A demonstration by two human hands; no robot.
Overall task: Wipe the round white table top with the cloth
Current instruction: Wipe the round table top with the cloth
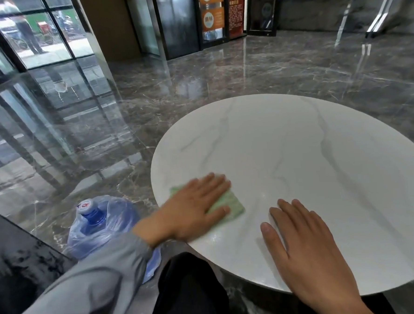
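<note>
The left hand [197,206] lies flat on a green cloth [230,205]. Its fingers are straight and close together, and they press down on the cloth and do not curl round it. Most of the cloth is hidden under the palm. One corner sticks out past the thumb, and a thin strip shows behind the little finger. The hand looks a bit blurry, so the cloth may be folded, but I cannot tell.

Under the hand and cloth is the round white table top [297,151], which has thin grey lines in it. The cloth sits on the table just inside the rim by the left wrist.

The right hand [304,252] lies flat on the bare table, near the cloth but not touching it. Its fingers are straight and a little apart, and it holds nothing.

A grey sleeve [87,285] covers the left arm. Below that wrist, down on the shiny dark floor [196,79], stands a big blue water bottle [101,224] in a clear plastic bag, just beside the table's rim.
</note>
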